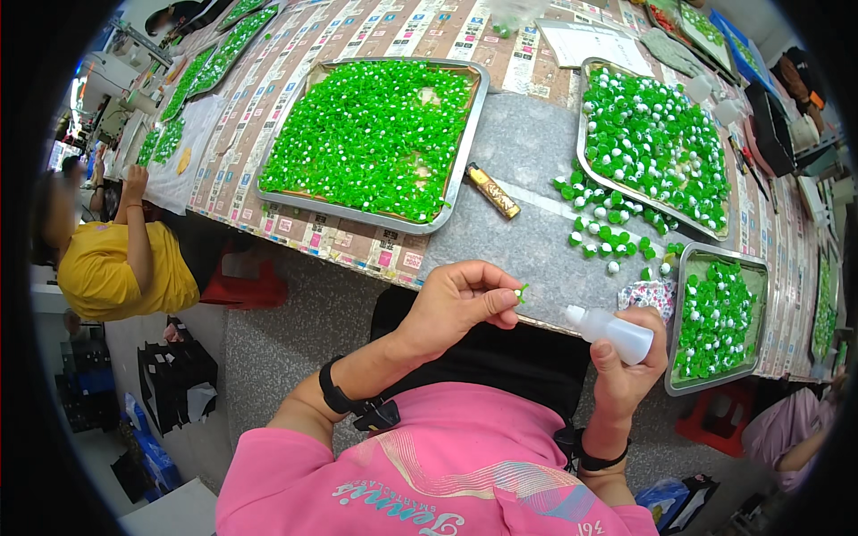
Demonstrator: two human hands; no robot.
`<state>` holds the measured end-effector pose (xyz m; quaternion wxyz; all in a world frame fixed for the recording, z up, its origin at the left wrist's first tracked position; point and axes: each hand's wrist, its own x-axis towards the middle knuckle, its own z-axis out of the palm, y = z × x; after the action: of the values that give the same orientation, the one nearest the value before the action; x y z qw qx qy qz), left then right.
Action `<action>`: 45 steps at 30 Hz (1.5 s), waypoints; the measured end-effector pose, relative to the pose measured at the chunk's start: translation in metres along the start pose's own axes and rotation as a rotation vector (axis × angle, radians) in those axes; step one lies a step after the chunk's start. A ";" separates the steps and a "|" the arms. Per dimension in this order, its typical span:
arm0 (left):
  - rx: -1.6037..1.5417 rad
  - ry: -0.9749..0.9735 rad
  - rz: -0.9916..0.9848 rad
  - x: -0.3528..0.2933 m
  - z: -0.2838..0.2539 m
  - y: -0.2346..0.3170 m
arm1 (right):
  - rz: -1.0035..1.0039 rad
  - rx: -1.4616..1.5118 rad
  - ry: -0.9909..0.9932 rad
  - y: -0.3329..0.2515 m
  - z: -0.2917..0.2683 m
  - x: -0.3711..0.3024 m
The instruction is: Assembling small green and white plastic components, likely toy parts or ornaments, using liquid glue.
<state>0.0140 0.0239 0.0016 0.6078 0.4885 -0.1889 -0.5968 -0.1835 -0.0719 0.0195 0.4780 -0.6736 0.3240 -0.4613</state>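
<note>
Between thumb and forefinger, my left hand (460, 306) pinches a small green piece with a white part (520, 293), just over the table's near edge. My right hand (631, 362) is wrapped round a white squeeze bottle (617, 333), its nozzle tilted up and left toward the left hand. Nozzle and green piece are apart. Beyond my hands, loose green-and-white balls (611, 216) lie scattered on a grey mat (527, 143). A crumpled patterned cloth (649, 295) lies just past the bottle.
A large metal tray (485, 89) of small green pieces stands left. Another tray (585, 161) of green-and-white balls is at right, with a smaller tray (761, 295) nearer me. A gold-and-black lighter (492, 190) lies between them. At far left sits a person in yellow (130, 268).
</note>
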 end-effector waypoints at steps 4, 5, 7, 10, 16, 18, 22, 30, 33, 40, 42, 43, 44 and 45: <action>-0.011 0.004 0.001 0.001 -0.001 -0.002 | 0.003 -0.016 0.004 0.004 0.001 0.000; -0.013 0.006 0.001 0.001 -0.001 -0.002 | 0.012 -0.012 0.001 0.004 0.001 0.000; -0.016 0.005 0.001 0.001 0.000 -0.003 | 0.031 -0.002 -0.006 0.003 0.002 0.000; -0.017 0.001 0.004 0.001 0.000 -0.002 | 0.014 -0.021 -0.016 0.004 0.002 0.000; -0.010 -0.002 0.001 0.001 0.000 -0.001 | 0.021 -0.049 -0.033 0.005 0.001 0.000; -0.006 -0.006 -0.001 0.001 0.000 -0.002 | 0.015 -0.052 -0.028 0.005 0.002 0.001; 0.018 0.003 0.001 0.001 0.000 -0.002 | 0.019 -0.059 -0.031 0.005 0.001 0.001; -0.002 -0.011 -0.003 0.001 -0.001 -0.001 | 0.007 -0.045 -0.030 0.002 0.002 0.001; -0.010 -0.009 0.005 0.001 -0.001 -0.002 | 0.013 -0.025 -0.020 0.001 0.003 0.000; 0.001 -0.006 0.008 0.001 -0.001 -0.001 | 0.031 -0.053 -0.040 0.001 0.001 -0.001; 0.001 -0.006 0.009 0.001 -0.001 -0.001 | 0.030 -0.048 -0.040 0.001 0.002 -0.001; 0.002 -0.005 0.008 0.001 -0.001 -0.001 | 0.029 -0.046 -0.041 0.000 0.002 -0.001; 0.003 -0.004 0.007 0.000 -0.001 -0.001 | 0.029 -0.052 -0.055 0.000 0.002 -0.001; 0.004 -0.004 0.007 0.000 0.000 0.000 | 0.030 -0.059 -0.068 0.000 0.001 0.000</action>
<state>0.0142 0.0237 0.0011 0.6086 0.4879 -0.1928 -0.5953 -0.1824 -0.0713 0.0189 0.4755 -0.6979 0.3308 -0.4212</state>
